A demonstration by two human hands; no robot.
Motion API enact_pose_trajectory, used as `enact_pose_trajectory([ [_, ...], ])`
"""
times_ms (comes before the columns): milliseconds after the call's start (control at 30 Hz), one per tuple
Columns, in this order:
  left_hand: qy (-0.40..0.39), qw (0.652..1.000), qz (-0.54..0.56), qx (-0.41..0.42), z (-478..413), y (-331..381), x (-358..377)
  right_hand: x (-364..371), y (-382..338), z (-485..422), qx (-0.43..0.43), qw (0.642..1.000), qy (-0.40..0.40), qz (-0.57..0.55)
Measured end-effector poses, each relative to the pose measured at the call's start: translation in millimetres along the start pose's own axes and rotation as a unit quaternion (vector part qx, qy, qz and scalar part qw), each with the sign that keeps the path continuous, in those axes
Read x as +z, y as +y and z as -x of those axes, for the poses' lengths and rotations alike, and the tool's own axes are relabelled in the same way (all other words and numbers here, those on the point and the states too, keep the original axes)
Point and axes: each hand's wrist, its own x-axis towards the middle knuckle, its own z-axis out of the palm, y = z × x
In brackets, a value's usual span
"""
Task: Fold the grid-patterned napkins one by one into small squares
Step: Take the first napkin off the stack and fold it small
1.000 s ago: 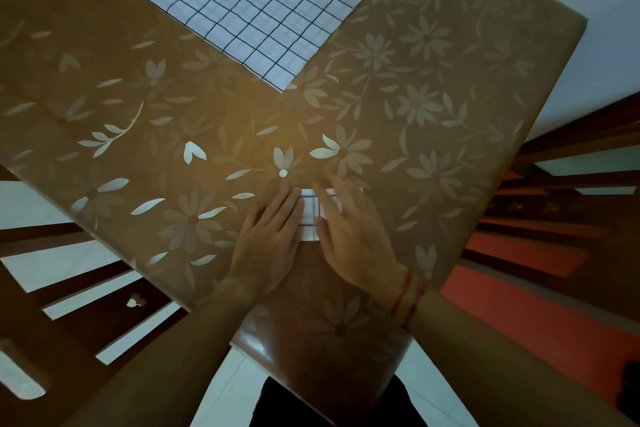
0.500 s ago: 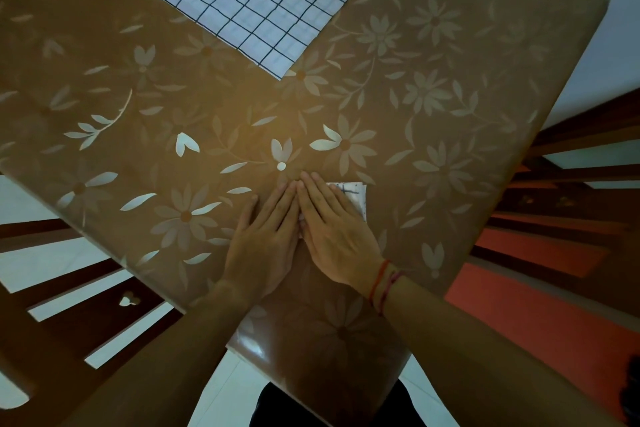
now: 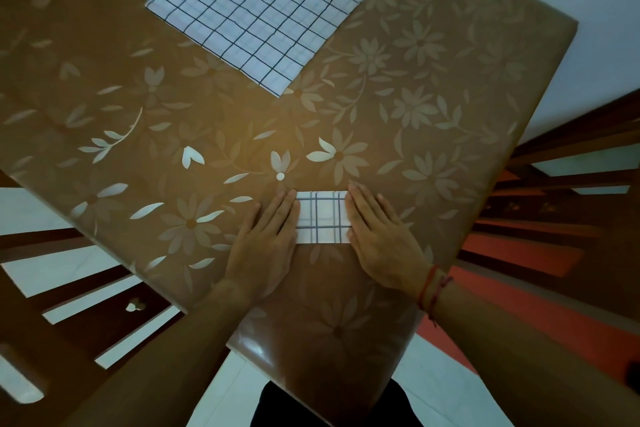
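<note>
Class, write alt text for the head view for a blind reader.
A person's left hand and right hand press flat on the two ends of a small folded white napkin with dark grid lines, on a brown flower-patterned table. A larger unfolded grid-patterned napkin lies flat beyond.

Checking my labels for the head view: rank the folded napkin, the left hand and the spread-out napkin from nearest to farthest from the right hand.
1. The folded napkin: touched by the right hand, at its inner side.
2. The left hand: just across the folded napkin, leftward.
3. The spread-out napkin: flat at the table's far end.
</note>
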Motion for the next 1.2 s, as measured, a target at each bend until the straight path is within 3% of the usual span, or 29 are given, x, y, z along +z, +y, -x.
enact_pose_trajectory([
  [333, 0.015, 0.998, 0.057, -0.012, -27, -3, -22, -35, 0, -23, -0.005, 0.998, 0.038, -0.058],
  [567, -0.070, 0.994, 0.066, -0.048, -55, -8, -31, -45, 1, -50, 0.009, 0.999, -0.030, -0.042],
  [833, -0.041, 0.983, 0.153, -0.091, -59, -2, -30, -42, 3, -64, 0.018, 0.995, -0.014, -0.099],
  [933, -0.024, 0.962, 0.244, -0.118, -57, 2, -38, -49, 4, -64, 0.014, 0.992, -0.017, -0.124],
  [1033, -0.026, 0.917, 0.368, -0.154, -54, 7, -47, -64, 0, -61, 0.032, 0.983, -0.039, -0.175],
  [1200, -0.012, 0.853, 0.467, -0.232, -50, 11, -61, -80, 6, -46, 0.111, 0.941, -0.039, -0.318],
])
